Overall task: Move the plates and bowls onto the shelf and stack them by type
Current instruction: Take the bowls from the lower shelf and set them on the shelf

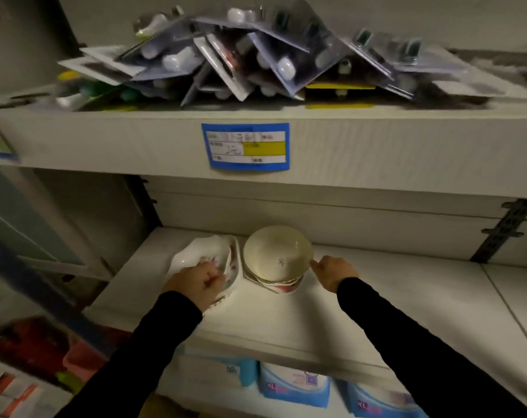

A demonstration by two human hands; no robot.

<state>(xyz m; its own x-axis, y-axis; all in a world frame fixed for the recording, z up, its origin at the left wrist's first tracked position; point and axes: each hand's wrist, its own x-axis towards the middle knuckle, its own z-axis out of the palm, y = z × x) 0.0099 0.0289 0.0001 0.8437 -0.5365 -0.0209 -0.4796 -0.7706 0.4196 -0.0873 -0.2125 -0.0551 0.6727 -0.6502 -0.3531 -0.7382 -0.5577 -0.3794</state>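
Note:
On the white middle shelf (392, 285) stands a stack of cream bowls (277, 254), the top one with a small blue mark inside. To its left lie white plates with a pink flower pattern (202, 254), tilted against each other. My left hand (196, 282) grips the near rim of those plates, fingers curled over the edge. My right hand (333, 271) is at the right side of the bowl stack, fingers closed, thumb touching the top bowl's rim. Both arms wear black sleeves.
The shelf above carries a heap of blister packs (256, 55) and a blue and yellow label (245, 146) on its front edge. Blue and white packets (295, 387) sit on the shelf below. A metal bracket (503, 230) is at the right. Red items (33, 345) lie lower left.

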